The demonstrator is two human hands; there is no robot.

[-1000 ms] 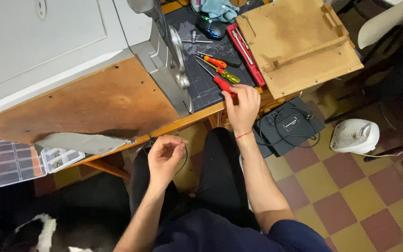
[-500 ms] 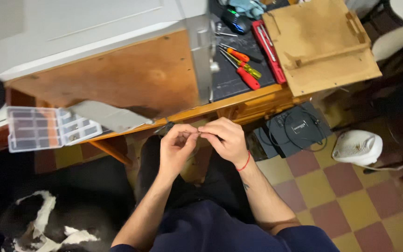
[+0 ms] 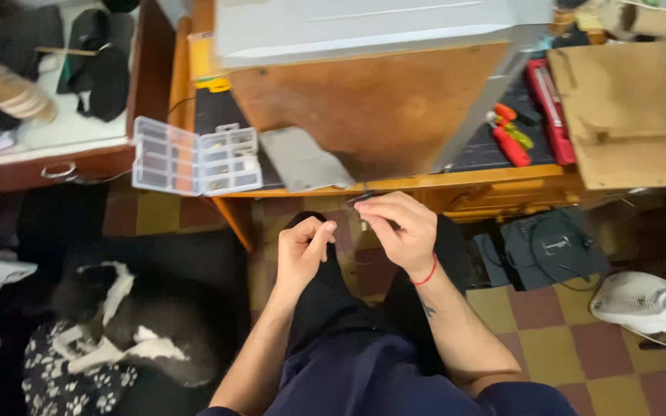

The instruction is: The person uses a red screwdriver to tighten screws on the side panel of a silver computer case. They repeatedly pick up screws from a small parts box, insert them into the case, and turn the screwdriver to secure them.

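Observation:
My right hand (image 3: 399, 231), with a red cord around its wrist, is pinched on a thin dark tool (image 3: 364, 198). The tool's tip pokes out to the left, just below the front edge of the wooden workbench (image 3: 395, 108). My left hand (image 3: 307, 249) hovers over my lap a little to the left, apart from the right hand. Its fingers are curled and its thumb rests against the forefinger; nothing shows in it. Both hands hang above my dark trousers.
A clear compartment box (image 3: 194, 158) and a grey metal plate (image 3: 302, 159) overhang the bench edge. Red-handled screwdrivers (image 3: 509, 139) and a wooden board (image 3: 634, 115) lie to the right. A black-and-white animal (image 3: 125, 323) lies on the floor left; a white fan unit (image 3: 638, 302) sits right.
My right hand left the screwdrivers on the bench and came down to meet the left over my lap. The two hands have since drawn slightly apart. The view has swung left.

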